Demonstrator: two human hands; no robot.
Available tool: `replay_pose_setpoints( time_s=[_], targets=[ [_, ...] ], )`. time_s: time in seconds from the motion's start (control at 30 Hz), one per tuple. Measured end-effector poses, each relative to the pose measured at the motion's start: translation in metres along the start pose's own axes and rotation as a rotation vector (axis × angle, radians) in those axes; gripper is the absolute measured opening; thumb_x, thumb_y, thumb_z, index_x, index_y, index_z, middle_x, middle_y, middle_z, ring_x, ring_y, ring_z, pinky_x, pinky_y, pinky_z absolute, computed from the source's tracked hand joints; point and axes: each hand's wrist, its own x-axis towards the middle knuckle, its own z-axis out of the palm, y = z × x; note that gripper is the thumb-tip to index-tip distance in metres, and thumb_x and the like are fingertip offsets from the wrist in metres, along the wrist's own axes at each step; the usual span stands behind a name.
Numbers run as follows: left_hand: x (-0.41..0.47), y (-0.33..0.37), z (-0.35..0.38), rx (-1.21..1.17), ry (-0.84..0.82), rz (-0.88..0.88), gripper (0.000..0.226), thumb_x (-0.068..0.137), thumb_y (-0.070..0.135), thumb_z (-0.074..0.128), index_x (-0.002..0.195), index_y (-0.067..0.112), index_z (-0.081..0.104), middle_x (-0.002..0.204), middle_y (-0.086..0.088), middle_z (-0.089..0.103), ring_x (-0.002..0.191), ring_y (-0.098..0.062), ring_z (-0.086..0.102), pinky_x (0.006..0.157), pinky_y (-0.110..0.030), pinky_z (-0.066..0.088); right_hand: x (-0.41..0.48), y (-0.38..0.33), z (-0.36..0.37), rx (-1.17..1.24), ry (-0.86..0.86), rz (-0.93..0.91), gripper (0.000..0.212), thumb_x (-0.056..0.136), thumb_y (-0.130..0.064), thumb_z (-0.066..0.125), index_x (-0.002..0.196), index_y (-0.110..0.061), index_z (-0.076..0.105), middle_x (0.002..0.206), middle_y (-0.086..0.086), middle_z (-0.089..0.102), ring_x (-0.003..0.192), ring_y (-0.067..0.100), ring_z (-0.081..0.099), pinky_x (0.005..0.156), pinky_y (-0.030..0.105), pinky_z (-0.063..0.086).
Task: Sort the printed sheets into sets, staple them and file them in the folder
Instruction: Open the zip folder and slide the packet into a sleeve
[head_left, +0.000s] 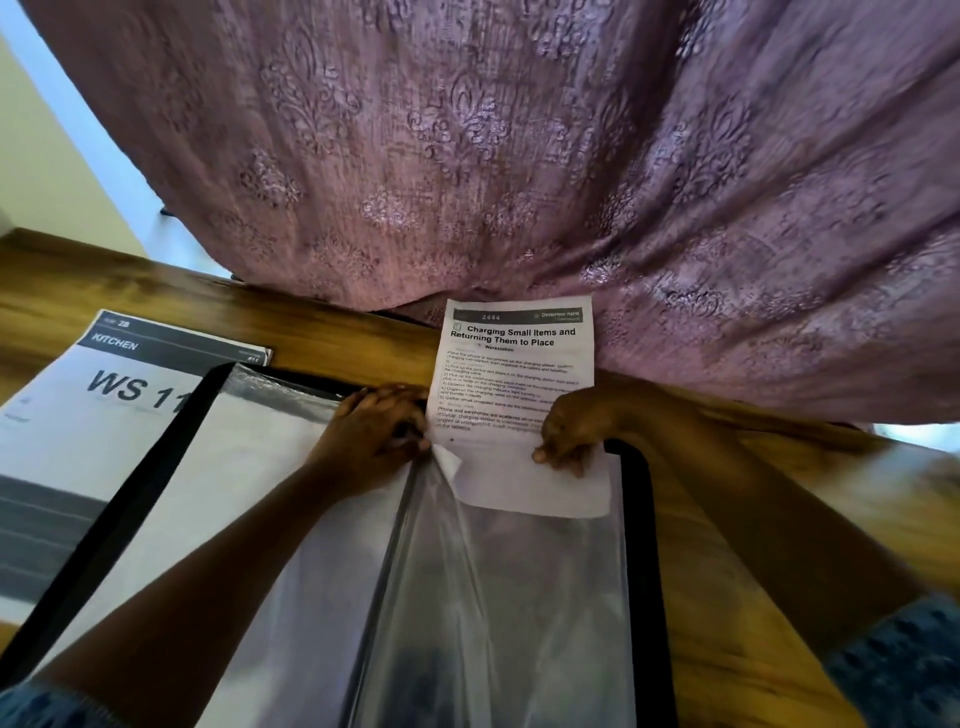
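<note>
- While the white printed sheet (514, 374) sits partly inside the glossy, crinkled clear plastic sleeve (493, 597) of the black-edged folder (639, 519), filing looks under way; no staple is visible.
- The right hand (571, 426) pinches the sheet's right edge.
- The left hand (369, 441) grips the sleeve's mouth, fingers curled.
- A grey-banded "KITCHEN" sheet (104, 405) beside the folder looks unfiled.

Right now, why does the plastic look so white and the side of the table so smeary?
In the head view, light glares off the clear sleeve and whitens it. In the same view, the heading on the printed sheet in the right hand is sharp, but its small lines are fuzzy. The table near the right edge is smeared by blur.
</note>
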Motion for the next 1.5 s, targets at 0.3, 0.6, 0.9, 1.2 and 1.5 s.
replay_pose_setpoints(
  time_s=[0.3,0.6,0.9,1.2,1.5],
  targets=[
    [0.03,0.028,-0.035,-0.082,-0.433,-0.172,0.024,0.087,0.064,0.051,0.106,0.052,0.061,0.156,0.016,0.02,0.145,-0.017,0.004,0.115,-0.044,-0.005,-0.007,0.035,0.051,0.087,0.507,-0.069,0.038,0.088,-0.035,0.063,0.059,-0.02,0.045,0.068,-0.006,0.054,0.071,0.012,0.052,0.068,0.026,0.041],
    [0.044,0.031,-0.047,0.054,-0.451,0.054,0.035,0.077,0.066,0.059,0.066,0.034,0.066,0.144,0.005,0.032,0.135,-0.019,0.025,0.114,-0.037,0.012,-0.002,0.035,0.076,0.151,0.791,-0.002,0.031,0.086,-0.043,0.063,0.073,-0.016,0.055,0.088,0.003,0.063,0.083,0.02,0.058,0.071,0.031,0.046],
    [0.041,0.027,-0.034,-0.027,-0.323,-0.067,0.024,0.07,0.063,0.07,0.07,0.044,0.055,0.137,0.014,0.044,0.136,-0.014,0.027,0.114,-0.038,0.007,-0.009,0.045,0.073,0.306,0.782,-0.109,0.022,0.082,-0.033,0.071,0.077,-0.013,0.062,0.091,-0.004,0.062,0.091,0.018,0.06,0.073,0.023,0.045],
    [0.033,0.022,-0.007,0.07,-0.028,-0.06,0.081,0.081,0.071,0.05,0.149,0.034,0.025,0.15,-0.001,0.037,0.137,-0.024,0.031,0.113,-0.05,0.017,0.016,0.044,0.004,1.096,1.041,0.023,0.044,0.084,-0.002,0.067,0.122,0.006,0.048,0.121,0.022,0.058,0.098,0.032,0.061,0.077,0.036,0.051],
    [-0.012,0.004,-0.016,0.217,0.026,-0.081,0.069,0.083,0.068,0.026,0.144,0.035,0.038,0.155,0.006,0.029,0.145,-0.021,0.019,0.116,-0.053,0.005,0.013,0.066,0.013,1.059,0.603,-0.048,0.051,0.061,0.005,0.081,0.109,-0.003,0.066,0.115,0.017,0.066,0.104,0.033,0.063,0.097,0.048,0.047]
  ],
)
